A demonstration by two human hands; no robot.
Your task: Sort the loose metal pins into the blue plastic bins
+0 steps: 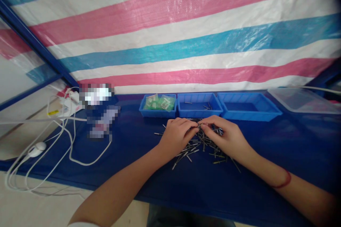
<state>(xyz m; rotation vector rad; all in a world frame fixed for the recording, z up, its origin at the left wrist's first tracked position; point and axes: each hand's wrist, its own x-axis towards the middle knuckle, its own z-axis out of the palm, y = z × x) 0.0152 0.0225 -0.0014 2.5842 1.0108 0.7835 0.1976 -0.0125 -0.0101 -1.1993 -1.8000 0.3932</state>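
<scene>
My left hand (176,133) and right hand (227,135) were narrowed, fingertips close together over the pins (204,142); I couldn't tell what they held. Few lay in the middle bin (200,112), most on the table (128,145): seemingly little done, much left.

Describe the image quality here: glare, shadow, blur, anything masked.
Head view: pale glare streaks on the striped sheet; head view: the right forearm darkens toward the picture's edge; head view: thin metal rods look soft, fine detail lost; head view: pixelated patches mask whatever lies at the left of the blue table.
</scene>
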